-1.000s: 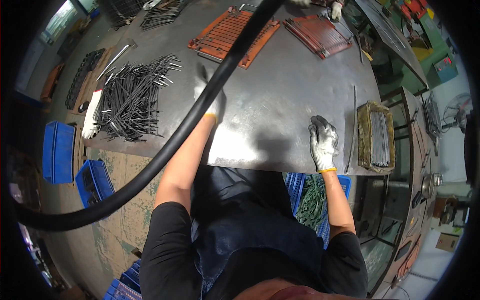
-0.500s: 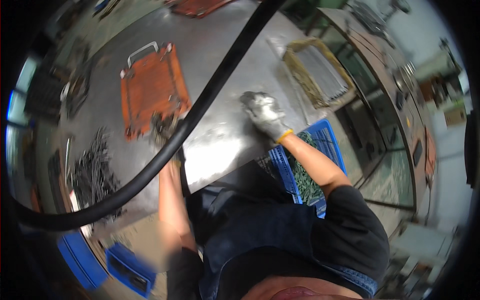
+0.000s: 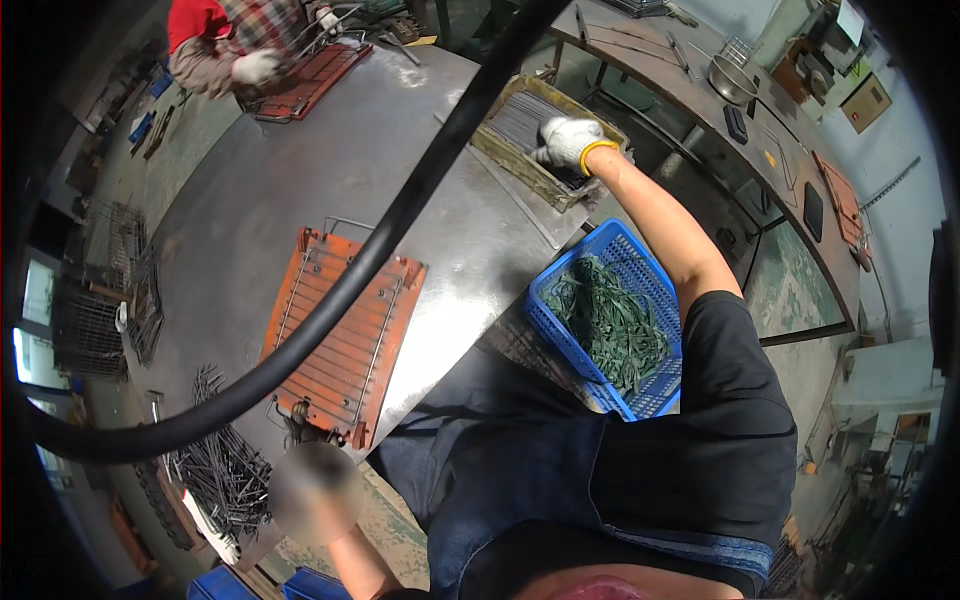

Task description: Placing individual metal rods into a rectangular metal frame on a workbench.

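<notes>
My right hand, in a white glove with a yellow cuff, reaches into a shallow yellowish tray of thin grey metal rods. Its fingers bend down and inward over the rods; what lies between them is hidden. An orange jig plate, with dark rods laid across it and along its sides, lies on the metal table near me. My left hand is at its near left corner, wearing a dark, soiled glove. A blurred patch covers most of that hand, so its grip does not show.
A heap of black rods lies left of my left hand. A blue basket with green strips stands below the tray. A thick black hose crosses the view. Across the table, a gloved co-worker handles another orange jig.
My right hand has moved from the bare tabletop to the rod tray. My left hand stays by the jig's near edge. The view has shifted, bringing the co-worker into sight.
</notes>
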Demonstrator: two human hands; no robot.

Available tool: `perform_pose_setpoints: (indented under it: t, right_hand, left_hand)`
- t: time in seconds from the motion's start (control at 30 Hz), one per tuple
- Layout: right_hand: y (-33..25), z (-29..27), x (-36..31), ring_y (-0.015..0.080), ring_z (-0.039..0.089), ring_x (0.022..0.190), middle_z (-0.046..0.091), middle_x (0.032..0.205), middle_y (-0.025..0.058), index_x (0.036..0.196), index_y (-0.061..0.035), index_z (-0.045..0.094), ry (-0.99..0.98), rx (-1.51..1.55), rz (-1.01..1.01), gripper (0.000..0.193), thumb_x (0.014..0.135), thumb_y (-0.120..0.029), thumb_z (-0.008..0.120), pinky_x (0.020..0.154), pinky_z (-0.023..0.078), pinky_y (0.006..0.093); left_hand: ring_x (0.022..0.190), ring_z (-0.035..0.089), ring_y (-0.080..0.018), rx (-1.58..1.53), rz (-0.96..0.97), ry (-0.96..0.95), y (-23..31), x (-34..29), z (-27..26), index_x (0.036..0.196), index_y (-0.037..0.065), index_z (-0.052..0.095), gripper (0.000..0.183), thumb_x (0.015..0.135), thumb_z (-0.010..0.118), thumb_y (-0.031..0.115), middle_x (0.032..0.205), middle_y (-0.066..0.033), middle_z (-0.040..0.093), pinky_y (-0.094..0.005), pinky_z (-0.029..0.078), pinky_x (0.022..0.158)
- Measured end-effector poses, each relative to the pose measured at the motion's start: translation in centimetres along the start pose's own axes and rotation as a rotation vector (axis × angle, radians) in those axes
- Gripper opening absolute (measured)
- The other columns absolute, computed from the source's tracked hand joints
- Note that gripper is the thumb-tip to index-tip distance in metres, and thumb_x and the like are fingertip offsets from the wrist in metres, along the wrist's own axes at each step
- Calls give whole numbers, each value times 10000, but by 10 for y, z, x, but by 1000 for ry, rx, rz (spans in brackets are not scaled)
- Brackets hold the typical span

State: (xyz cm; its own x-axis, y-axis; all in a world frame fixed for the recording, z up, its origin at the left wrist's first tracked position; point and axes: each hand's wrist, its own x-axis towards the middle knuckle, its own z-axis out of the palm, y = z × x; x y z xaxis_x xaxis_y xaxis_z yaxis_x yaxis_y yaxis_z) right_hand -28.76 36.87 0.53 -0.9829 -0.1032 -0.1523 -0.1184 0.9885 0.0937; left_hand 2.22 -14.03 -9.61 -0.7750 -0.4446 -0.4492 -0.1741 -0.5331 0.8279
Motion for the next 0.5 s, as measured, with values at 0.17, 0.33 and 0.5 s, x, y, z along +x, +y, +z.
perform_pose_setpoints:
  t: [0.17, 0.33, 0.5]
  right_hand:
    - [-3, 33, 19, 410, 664, 851, 654, 978, 267, 972, 29, 644, 136, 59, -26, 277, 826, -128, 468, 703, 531, 473]
    - [-11, 44, 33, 403, 659, 887, 653, 987, 263, 989, 23, 649, 234, 130, 56, 295, 838, -117, 438, 747, 529, 461]
    - [17, 19, 43, 340, 658, 755, 669, 813, 198, 927, 19, 632, 53, 285, 18, 231, 800, -149, 539, 674, 526, 405]
  left_hand:
    - [399, 402, -126, -1, 46, 79, 8, 0, 18, 973, 91, 598, 315, 967, 501, 391, 526, 29, 399, -319, 415, 408]
    - [393, 360, -89, -69, 1, 63, 9, 8, 10, 930, 97, 600, 291, 980, 491, 362, 497, 75, 353, -296, 342, 392]
    - [383, 314, -78, -58, -26, 93, 18, -3, 29, 888, 117, 586, 283, 983, 486, 364, 495, 91, 333, -270, 318, 387]
